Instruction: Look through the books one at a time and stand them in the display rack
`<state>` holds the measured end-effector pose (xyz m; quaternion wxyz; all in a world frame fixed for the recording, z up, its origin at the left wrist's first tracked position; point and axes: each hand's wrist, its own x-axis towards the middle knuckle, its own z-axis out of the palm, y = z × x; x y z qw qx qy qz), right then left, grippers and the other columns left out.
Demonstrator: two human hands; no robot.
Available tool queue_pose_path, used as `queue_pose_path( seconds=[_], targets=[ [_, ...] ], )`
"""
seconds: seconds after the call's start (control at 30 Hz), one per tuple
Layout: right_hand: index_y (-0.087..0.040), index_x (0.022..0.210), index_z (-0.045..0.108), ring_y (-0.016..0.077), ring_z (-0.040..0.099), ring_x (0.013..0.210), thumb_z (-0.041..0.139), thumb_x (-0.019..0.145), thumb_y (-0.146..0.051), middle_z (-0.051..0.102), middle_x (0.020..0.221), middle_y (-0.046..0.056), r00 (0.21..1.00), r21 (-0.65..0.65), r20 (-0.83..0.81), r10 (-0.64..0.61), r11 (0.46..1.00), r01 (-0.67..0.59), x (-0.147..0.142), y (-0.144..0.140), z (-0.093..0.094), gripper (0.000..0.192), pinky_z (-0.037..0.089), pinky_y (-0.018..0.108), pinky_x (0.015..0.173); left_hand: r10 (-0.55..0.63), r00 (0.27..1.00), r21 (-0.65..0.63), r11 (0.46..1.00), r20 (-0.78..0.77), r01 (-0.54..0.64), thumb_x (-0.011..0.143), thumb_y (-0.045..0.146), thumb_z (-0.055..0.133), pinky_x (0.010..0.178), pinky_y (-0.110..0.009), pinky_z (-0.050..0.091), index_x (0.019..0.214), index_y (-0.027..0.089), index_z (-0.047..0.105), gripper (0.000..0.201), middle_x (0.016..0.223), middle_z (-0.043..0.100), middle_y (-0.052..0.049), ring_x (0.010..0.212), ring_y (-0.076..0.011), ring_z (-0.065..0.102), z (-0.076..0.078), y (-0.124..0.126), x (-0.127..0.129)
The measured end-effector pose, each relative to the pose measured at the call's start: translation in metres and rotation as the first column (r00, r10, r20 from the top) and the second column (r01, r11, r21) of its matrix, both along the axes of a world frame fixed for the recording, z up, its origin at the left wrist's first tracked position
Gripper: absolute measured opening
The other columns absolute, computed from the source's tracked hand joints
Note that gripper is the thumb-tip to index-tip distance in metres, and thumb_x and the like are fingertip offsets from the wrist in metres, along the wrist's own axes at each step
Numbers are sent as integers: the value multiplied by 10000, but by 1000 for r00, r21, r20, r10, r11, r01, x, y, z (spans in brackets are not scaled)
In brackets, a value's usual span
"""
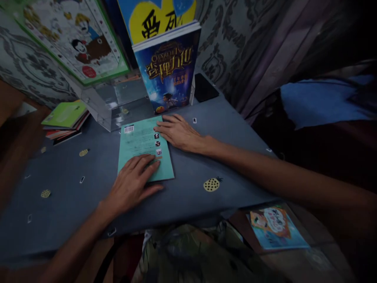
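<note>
Teal book (138, 142), one, thin: lay flat on the table (182, 200); seemed light, bendable, smooth, best taken by its bare lower right corner. Left hand (132, 177): fingers spread, rested over the lower edge, gripped nothing. Right hand (180, 134): fingers outstretched, covered the upper right edge, gripped nothing.

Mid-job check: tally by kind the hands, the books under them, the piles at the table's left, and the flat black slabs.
Hands: 2 (left hand, right hand)
Books under them: 1 (teal book)
Piles: 1 (green-topped pile)
Slabs: 1 (black slab)
Total: 5
</note>
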<state>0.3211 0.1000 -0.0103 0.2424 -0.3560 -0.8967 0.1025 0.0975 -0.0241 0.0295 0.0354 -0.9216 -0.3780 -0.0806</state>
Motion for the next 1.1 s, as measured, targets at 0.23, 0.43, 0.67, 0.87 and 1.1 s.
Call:
queue_pose_path(
  seconds=[0.23,0.43,0.67,0.87,1.1],
  targets=[
    [-183,1312,652,262,559,1310,420,1043,-241,693,1306,105,965,-62,-169,199,975,-212,16,-54,2,360,425,473,1110,-80,997,144,986,-4,79,1000,354,540,968,-439,560,1272,160,608,341,1241,692,-149,1171,-291,644,-8,-2,6],
    [-208,1378,606,201,678,1138,415,1044,-228,723,1249,87,904,-224,-383,192,930,-292,28,-79,10,385,536,362,966,-182,983,283,943,-12,178,964,275,611,889,-418,601,1202,81,626,308,1150,737,-163,1074,-296,698,-5,-1,9],
    [-187,1318,641,168,715,1046,448,1017,-202,759,1148,76,861,-316,-491,131,894,-316,26,-83,11,357,550,320,922,-216,976,301,931,0,205,964,196,592,856,-360,620,1121,85,664,205,1078,766,-131,1010,-250,724,2,-2,13],
    [-158,1145,721,180,704,982,495,1003,-233,761,1060,88,871,-224,-460,169,928,-298,25,-84,13,277,562,338,883,-217,976,294,934,21,202,961,163,579,828,-362,636,1097,81,680,189,1058,772,-125,990,-251,733,3,-1,12],
    [-144,1013,737,242,657,1123,481,1024,-241,770,1048,106,912,133,-150,381,922,-363,28,-90,6,274,538,420,957,-193,980,316,933,38,171,964,253,609,834,-366,633,1103,122,687,206,1071,770,-112,996,-248,730,-5,-3,12]
  ],
)
